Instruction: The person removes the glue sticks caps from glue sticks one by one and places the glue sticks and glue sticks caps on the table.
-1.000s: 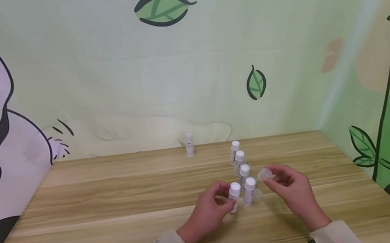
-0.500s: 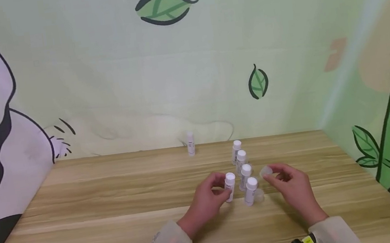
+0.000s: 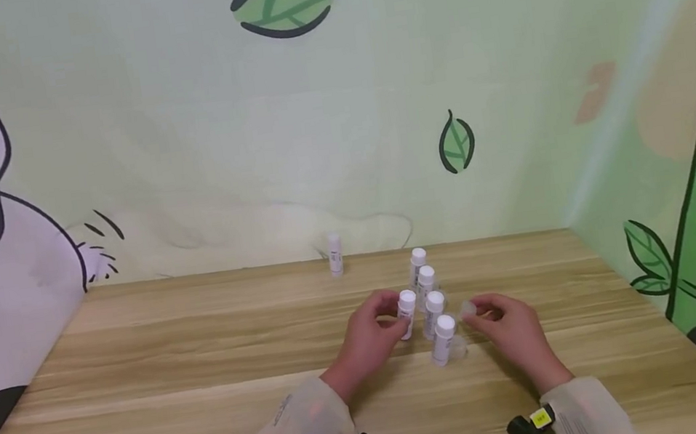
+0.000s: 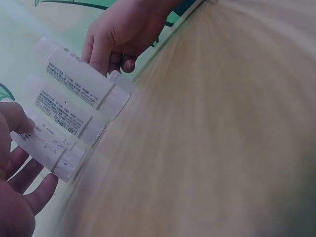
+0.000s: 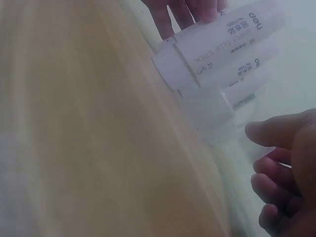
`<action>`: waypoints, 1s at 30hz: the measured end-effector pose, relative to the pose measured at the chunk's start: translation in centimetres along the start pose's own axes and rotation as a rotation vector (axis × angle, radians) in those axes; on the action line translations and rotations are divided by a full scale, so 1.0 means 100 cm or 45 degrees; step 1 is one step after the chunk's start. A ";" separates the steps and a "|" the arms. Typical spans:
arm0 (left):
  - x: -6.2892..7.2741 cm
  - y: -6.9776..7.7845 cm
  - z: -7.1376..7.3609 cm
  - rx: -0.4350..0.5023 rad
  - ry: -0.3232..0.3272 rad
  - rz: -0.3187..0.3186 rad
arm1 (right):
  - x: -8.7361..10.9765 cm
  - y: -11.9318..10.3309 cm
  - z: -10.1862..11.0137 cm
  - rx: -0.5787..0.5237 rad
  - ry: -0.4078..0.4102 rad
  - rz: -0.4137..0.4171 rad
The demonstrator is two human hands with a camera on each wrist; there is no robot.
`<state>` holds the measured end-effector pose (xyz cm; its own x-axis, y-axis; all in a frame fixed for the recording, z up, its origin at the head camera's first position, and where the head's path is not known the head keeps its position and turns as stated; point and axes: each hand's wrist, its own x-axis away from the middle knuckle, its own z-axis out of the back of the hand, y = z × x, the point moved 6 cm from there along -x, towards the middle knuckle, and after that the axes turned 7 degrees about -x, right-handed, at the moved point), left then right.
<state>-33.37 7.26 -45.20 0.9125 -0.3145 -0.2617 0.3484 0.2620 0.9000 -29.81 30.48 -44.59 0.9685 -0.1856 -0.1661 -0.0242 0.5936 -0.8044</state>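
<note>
In the head view my left hand (image 3: 369, 335) pinches a white glue stick (image 3: 407, 318) upright between thumb and fingers, left of a row of glue sticks. Its printed label shows in the left wrist view, where the held glue stick (image 4: 47, 145) stands beside two others. The nearest of the row is a glue stick (image 3: 444, 342) with a white top; another glue stick (image 3: 434, 317) stands just behind it. On the row's right side my right hand (image 3: 513, 327) pinches a small translucent cap (image 3: 468, 310). A second clear cap (image 3: 458, 347) lies by the nearest stick.
Two more glue sticks continue the row, the far glue stick (image 3: 418, 265) being closest to the wall. A lone glue stick (image 3: 335, 255) stands at the back edge of the wooden table (image 3: 207, 353). A printed backdrop (image 3: 214, 154) rises behind it.
My left hand has carried its glue stick farther back along the row's left side. My right hand keeps its cap and has shifted only slightly. The standing row looks the same.
</note>
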 end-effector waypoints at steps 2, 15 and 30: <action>-0.001 -0.001 -0.001 0.001 -0.010 0.019 | -0.002 0.001 -0.001 0.008 -0.016 -0.005; -0.008 -0.002 -0.006 -0.002 -0.042 0.051 | -0.008 0.009 -0.006 0.099 -0.089 0.041; -0.007 -0.002 -0.007 -0.012 -0.075 0.048 | -0.006 0.008 -0.008 0.166 -0.124 0.050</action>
<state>-33.94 8.02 -45.46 0.9108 -0.3572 -0.2069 0.3166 0.2829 0.9054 -30.66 30.40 -45.60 0.9870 -0.0871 -0.1351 -0.0365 0.6970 -0.7162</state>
